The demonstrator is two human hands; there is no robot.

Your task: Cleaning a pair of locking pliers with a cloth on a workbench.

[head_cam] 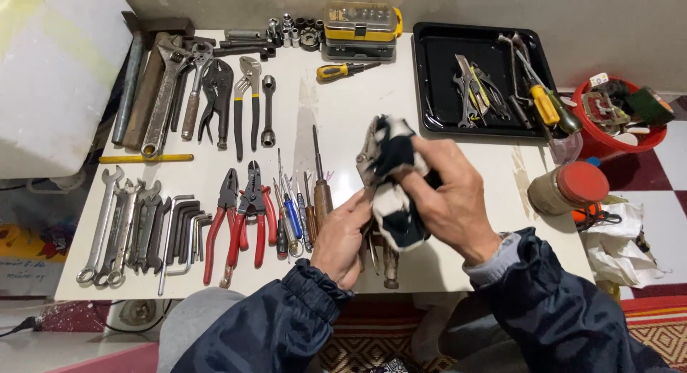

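Two hands meet over the front middle of a white table (pixel 458 269) in the head view. The left hand (pixel 342 237) is closed low on a metal tool (pixel 367 158), whose grey head sticks up beside the cloth; which tool it is cannot be told. The right hand (pixel 449 198) is clamped over a black-and-white cloth (pixel 392 174) that wraps the tool, fingers curled round it. Tool and cloth are held just above the tabletop, and more tool ends (pixel 390 262) lie under them at the front edge.

Just left of the hands lie screwdrivers (pixel 297 216), one with a brown handle (pixel 322 194), close to the left thumb. Further left come red pliers (pixel 243 216), hex keys (pixel 182 226) and spanners (pixel 118 226). Along the back left are an adjustable wrench (pixel 163 94), locking pliers (pixel 216 94), a pipe (pixel 129 87) and a yellow bar (pixel 146 158). A yellow bit case (pixel 361 22), sockets (pixel 297 31) and a yellow screwdriver (pixel 342 70) sit at the back middle.

Right of the hands, a black tray (pixel 436 80) holds more tools. A jar (pixel 565 188) with a red lid stands near the right wrist, a red tub (pixel 622 140) behind it.
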